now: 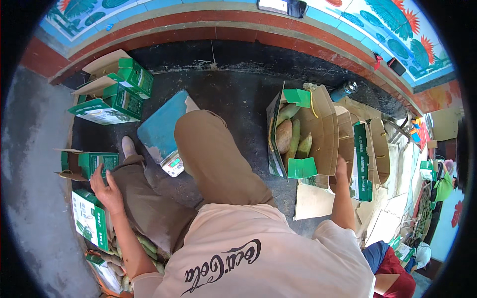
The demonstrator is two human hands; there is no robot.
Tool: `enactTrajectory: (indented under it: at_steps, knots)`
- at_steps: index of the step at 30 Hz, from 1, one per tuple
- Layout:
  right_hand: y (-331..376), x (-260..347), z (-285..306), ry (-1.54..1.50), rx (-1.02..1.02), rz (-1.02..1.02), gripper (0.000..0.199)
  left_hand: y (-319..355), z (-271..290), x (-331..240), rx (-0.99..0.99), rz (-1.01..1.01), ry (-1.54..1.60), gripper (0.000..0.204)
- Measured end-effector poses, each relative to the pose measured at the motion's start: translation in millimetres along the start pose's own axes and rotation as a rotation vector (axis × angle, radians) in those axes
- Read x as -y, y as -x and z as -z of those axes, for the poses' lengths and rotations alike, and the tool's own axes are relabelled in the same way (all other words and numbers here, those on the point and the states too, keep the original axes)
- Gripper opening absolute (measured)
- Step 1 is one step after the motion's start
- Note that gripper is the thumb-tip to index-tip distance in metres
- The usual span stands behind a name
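Note:
My left hand (107,190) is held out with its fingers apart and nothing in it, beside an open green carton (99,161) on the left. On the right, my right hand (341,169) is at the lower edge of the raised cardboard flaps. Its fingers are small and partly hidden, so their grip is unclear. Just left of it stands an open carton (323,130) with green inner flaps and a yellow cord. Inside lie long green gourds (294,139) and a rounder tan gourd (283,136).
A blue-topped scale (160,130) with a lit display stands by my knee. More green cartons (112,105) stand at upper left; another (361,161) is at right. Gourds (149,246) lie at lower left. A blue flask (344,91) stands by the wall. Other people are at lower right.

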State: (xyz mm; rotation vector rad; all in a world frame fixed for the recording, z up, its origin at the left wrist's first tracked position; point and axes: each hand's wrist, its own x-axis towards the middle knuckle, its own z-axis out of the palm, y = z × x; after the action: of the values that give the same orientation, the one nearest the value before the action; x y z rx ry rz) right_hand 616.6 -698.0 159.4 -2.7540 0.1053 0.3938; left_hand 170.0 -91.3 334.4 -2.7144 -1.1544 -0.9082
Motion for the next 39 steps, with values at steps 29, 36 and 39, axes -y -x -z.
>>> enactTrajectory:
  at_steps: [29, 36, 39]
  knots:
    - [101, 203, 198, 0.142, -0.682, 0.708, 0.033, 15, 10, -9, -0.227, 0.082, -0.076, 0.03]
    - [126, 351, 160, -0.225, -0.461, 1.198, 0.018, 18, 16, -15, -0.224, 0.087, -0.028, 0.029]
    - [144, 432, 117, -0.014, -0.167, 1.253, 0.018, 27, 19, -7, -0.22, 0.115, -0.003, 0.028]
